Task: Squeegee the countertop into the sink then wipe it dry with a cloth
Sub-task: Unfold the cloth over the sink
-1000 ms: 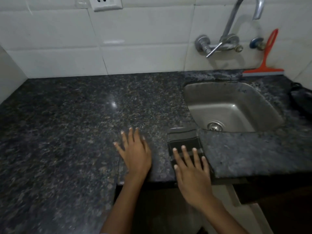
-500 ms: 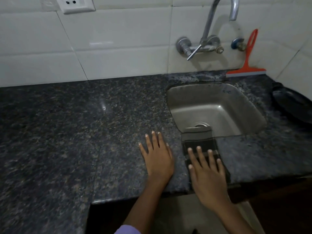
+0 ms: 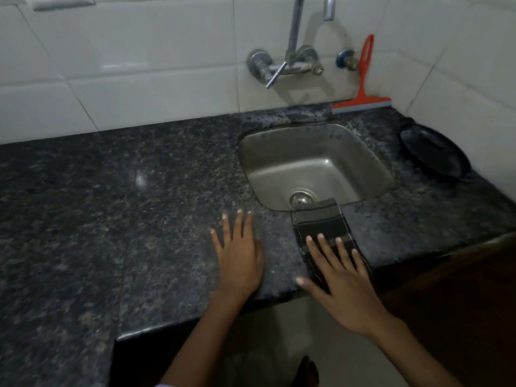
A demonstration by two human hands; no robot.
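Left hand (image 3: 238, 258) lies flat on the dark granite countertop (image 3: 111, 205), fingers straight and slightly spread, holding nothing. Right hand (image 3: 339, 277) presses flat on the folded dark cloth (image 3: 324, 222), fingers straight and fanned wide, thumb stretched toward 9 o'clock off the cloth's edge; nothing is gripped. The cloth lies on the front strip of counter at 3 o'clock of the left hand, near but apart from it. Its far end overhangs the front rim of the steel sink (image 3: 315, 163), partly covering the drain (image 3: 300, 197) from this angle. The sink sits at 12 o'clock of the right hand. The orange squeegee (image 3: 363, 99) stands behind the sink at 1 o'clock, blade on the counter, handle leaning against the tiled wall (image 3: 139, 65), beside the wall tap (image 3: 290, 62). A dark round plate (image 3: 435, 152) rests on the counter at 3 o'clock of the sink. Wet speckles show on the counter behind the sink.
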